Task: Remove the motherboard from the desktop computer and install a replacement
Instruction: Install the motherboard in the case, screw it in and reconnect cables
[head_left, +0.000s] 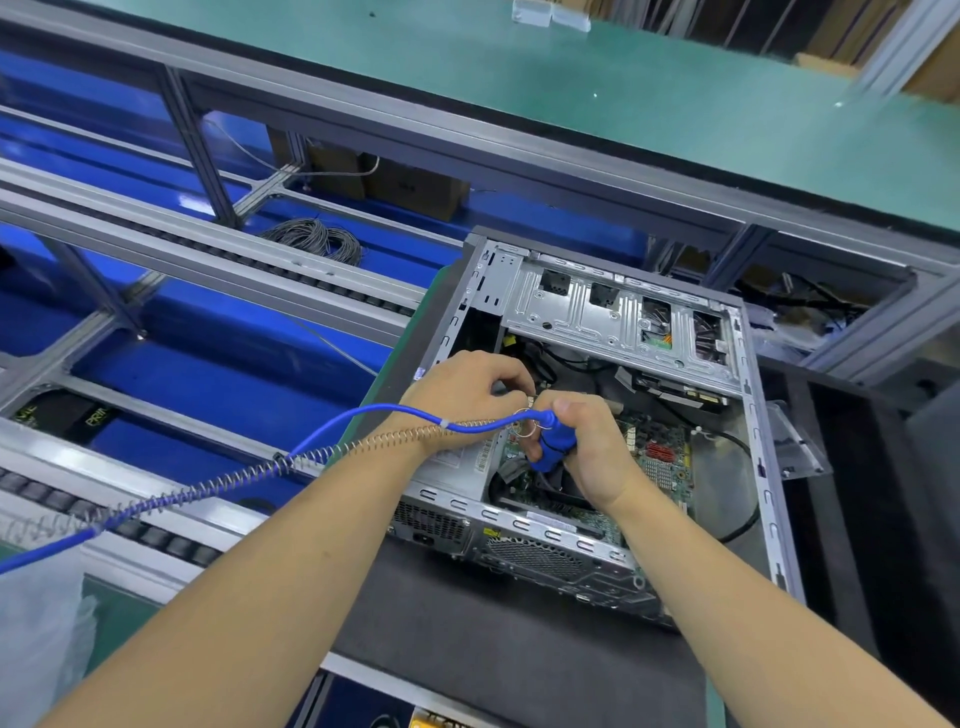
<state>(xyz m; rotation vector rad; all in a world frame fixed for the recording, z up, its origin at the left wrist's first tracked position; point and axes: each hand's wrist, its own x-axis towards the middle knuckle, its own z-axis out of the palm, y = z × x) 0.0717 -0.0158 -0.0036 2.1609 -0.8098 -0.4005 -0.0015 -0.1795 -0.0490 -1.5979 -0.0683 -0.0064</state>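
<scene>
An open desktop computer case (758, 467) lies on its side on a dark mat. Its green motherboard (660, 457) shows inside, below a silver drive cage (618, 312). My right hand (592, 447) grips a blue powered screwdriver (556, 441), tip pointing down into the case. A blue hose (332, 431) with a coiled spring runs from the tool off to the left. My left hand (467, 384) has curled fingers pinching near the top of the tool; what it pinches is hidden. The screwdriver's tip is hidden by my hands.
The case's black cable (748, 457) loops along the right inner wall. A roller conveyor (208, 249) with blue frames runs on the left. A green shelf (623, 104) spans above. Grey coiled wire (317, 239) lies behind the conveyor. A clear plastic bag (41, 639) sits at bottom left.
</scene>
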